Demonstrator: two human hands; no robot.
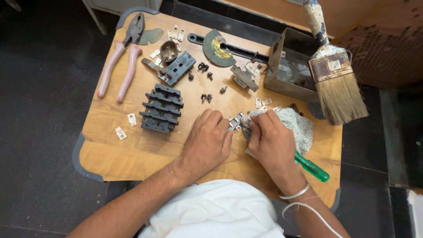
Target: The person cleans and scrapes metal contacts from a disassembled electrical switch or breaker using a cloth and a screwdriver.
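Both hands are down at the near middle of the worn wooden desk (132,150) now, working nose to nose: the left hand (206,142) has its fingertips pinched shut on a small bright metal contact clip (235,121), and the right hand (272,143) is curled closed around a wad of grey speckled cloth (294,125), pressing it against that clip from the right. The clip sits right between the two sets of fingertips, sticking out up and to the right from the left hand's pinch, its long axis running across toward the cloth; both hands touch it or nearly so, the left one actually holding it. Under the right wrist lies a green-handled screwdriver (313,168), only its handle showing, pointing down to the right. Just left of the left hand stands a black stepped plastic terminal block (161,109), and beyond the fingers a few dark loose screws (206,97) lie scattered. Further back, pink-handled pliers (119,66), an open grey metal box (288,70) and a wide old paintbrush (337,83) hanging over the right edge. Nothing crowds the clip itself, only small flat metal tabs (263,102) close behind it
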